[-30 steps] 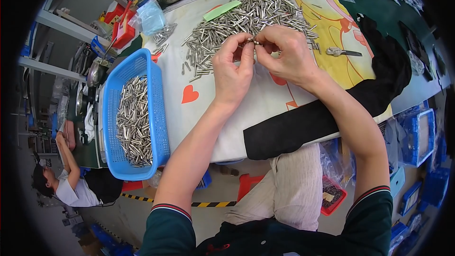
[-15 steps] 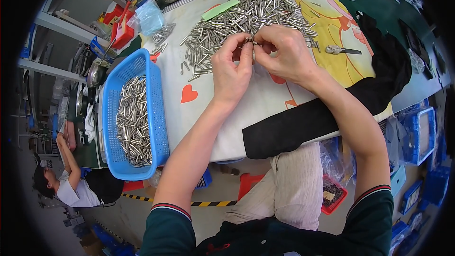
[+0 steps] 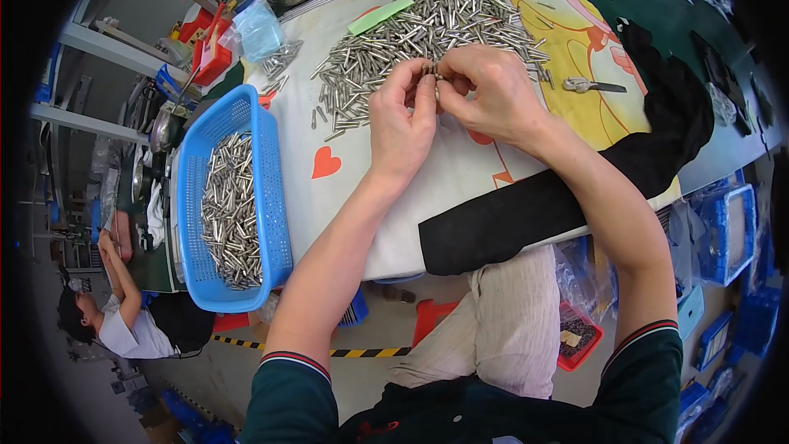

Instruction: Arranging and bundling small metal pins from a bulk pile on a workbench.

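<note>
Both hands, left hand (image 3: pixel 403 119) and right hand (image 3: pixel 489 94), pinch one small metal pin (image 3: pixel 431 71) between fingertips, just above the pin heap (image 3: pixel 427 29). A loose pinch could likely drop it into the heap, lost among lookalikes.

Both hands (image 3: pixel 448 103) pinching a small metal pin (image 3: pixel 430 71) beside the pin heap (image 3: pixel 419 33), blue basket (image 3: pixel 271 197) left

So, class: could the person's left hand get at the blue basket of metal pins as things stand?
Probably yes. The blue basket lies open-topped on the left hand's side with nothing between them, though that hand is busy pinching a small metal piece.
</note>
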A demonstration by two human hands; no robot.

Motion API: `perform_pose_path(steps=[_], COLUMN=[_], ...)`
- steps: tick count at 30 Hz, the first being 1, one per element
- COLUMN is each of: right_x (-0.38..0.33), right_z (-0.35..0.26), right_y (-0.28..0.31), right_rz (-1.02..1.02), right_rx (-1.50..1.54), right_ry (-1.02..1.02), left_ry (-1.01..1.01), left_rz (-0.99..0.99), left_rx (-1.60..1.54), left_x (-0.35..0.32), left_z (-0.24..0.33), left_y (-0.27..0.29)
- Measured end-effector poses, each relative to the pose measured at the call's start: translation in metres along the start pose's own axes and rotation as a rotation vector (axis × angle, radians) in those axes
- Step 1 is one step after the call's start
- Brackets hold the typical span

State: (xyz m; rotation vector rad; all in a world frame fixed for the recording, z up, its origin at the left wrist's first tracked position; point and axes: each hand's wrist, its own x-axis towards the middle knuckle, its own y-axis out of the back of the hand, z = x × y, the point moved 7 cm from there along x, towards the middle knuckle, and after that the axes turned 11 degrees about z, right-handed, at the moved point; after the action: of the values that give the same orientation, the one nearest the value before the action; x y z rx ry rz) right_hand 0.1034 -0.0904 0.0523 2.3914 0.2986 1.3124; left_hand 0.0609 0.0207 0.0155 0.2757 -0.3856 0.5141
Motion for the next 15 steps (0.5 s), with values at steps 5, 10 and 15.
perform_pose_path(steps=[5,10,15], right_x=[-0.0005,-0.0017,-0.0022], right_z=[0.001,0.0037,0.0038], right_y=[-0.0028,-0.0046,-0.0064], right_rz=[-0.02,-0.042,-0.054], right_rx=[-0.008,-0.013,-0.009], right_ry=[-0.012,-0.024,-0.031], left_ry=[-0.037,-0.055,-0.033], left_rz=[0.062,0.059,0.011], left_rx=[-0.058,-0.048,0.024], left_x=[0.0014,0.001,0.0], left_z=[-0.0044,-0.0055,-0.003], left_y=[0.0011,0.0008,0.0016])
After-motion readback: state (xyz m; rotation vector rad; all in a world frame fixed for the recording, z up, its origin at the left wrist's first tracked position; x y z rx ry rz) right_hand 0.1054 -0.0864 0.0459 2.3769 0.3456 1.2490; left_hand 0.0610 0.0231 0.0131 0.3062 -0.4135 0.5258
